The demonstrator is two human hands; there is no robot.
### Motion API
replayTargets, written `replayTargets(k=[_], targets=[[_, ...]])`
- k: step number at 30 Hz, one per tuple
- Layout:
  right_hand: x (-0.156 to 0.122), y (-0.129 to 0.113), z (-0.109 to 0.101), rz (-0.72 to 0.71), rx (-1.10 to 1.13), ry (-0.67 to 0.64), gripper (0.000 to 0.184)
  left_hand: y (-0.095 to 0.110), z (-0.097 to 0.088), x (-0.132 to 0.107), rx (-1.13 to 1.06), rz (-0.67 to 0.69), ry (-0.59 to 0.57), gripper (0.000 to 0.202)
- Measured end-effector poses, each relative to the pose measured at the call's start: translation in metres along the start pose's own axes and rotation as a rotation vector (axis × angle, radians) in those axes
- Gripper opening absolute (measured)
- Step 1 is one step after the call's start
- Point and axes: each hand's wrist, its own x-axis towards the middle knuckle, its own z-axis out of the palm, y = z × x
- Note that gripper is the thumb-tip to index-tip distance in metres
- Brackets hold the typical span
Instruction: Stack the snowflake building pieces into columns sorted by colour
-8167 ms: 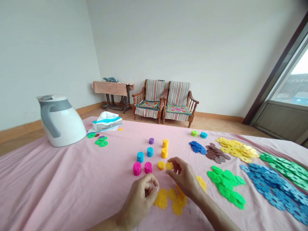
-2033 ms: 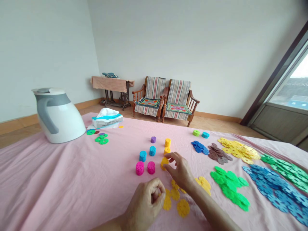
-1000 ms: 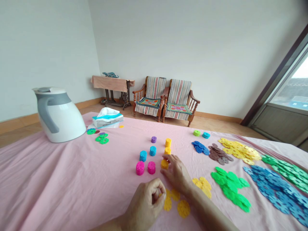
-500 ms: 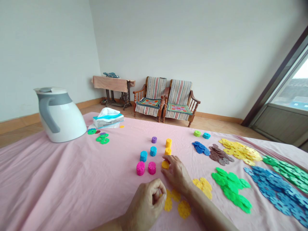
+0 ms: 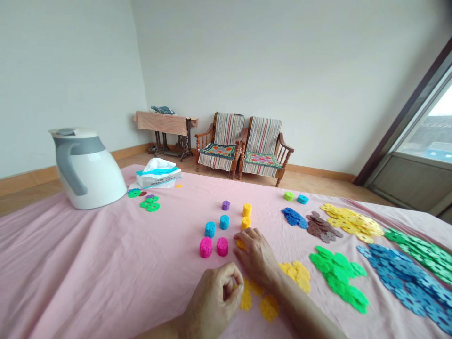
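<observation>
The print on the tissue pack (image 5: 158, 175) is too small to read. Bare pink cloth (image 5: 88, 263) stretches toward the surface's left edge. My right hand (image 5: 257, 258) pinches the yellow stack (image 5: 240, 244) mid-surface, just beside the pink stacks (image 5: 222, 246). My left hand (image 5: 216, 297) is clenched toward the near edge, by loose yellow discs (image 5: 269, 307).

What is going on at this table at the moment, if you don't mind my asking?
The person's right hand grips a short yellow stack of plastic snowflake discs beside two pink disc stacks on the pink tablecloth. The left hand is curled shut beside loose yellow discs; whether it holds anything is hidden. A flat pile of green discs lies further right.
</observation>
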Motion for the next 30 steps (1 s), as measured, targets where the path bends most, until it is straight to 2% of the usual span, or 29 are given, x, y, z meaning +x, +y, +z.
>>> replayTargets(k=[8,12,13,15,17,20,24,30], targets=[[0.000,0.005,0.003,-0.031,0.068,0.041,0.027,-0.001,0.000,0.000,-0.007,0.000,0.008,0.009],[-0.003,0.019,-0.020,-0.046,0.181,0.085,0.026,-0.001,-0.001,-0.001,-0.006,-0.008,-0.002,0.009],[-0.004,0.023,-0.030,-0.017,0.206,0.053,0.018,0.000,-0.001,-0.001,-0.004,-0.012,-0.005,0.009],[-0.010,0.029,-0.050,-0.004,0.235,-0.118,0.011,0.000,-0.001,-0.001,-0.006,-0.018,-0.003,0.010],[-0.016,0.031,-0.066,-0.016,0.240,-0.277,0.021,0.000,-0.001,-0.001,-0.012,-0.019,-0.001,0.010],[-0.023,0.029,-0.073,-0.046,0.260,-0.404,0.036,0.000,-0.001,-0.001,-0.017,-0.013,0.005,0.009],[-0.023,0.024,-0.065,-0.060,0.250,-0.429,0.032,0.000,-0.001,0.000,-0.008,0.002,0.009,0.010],[-0.022,0.024,-0.059,-0.041,0.255,-0.376,0.022,-0.002,0.000,0.000,0.001,-0.008,-0.003,0.010]])
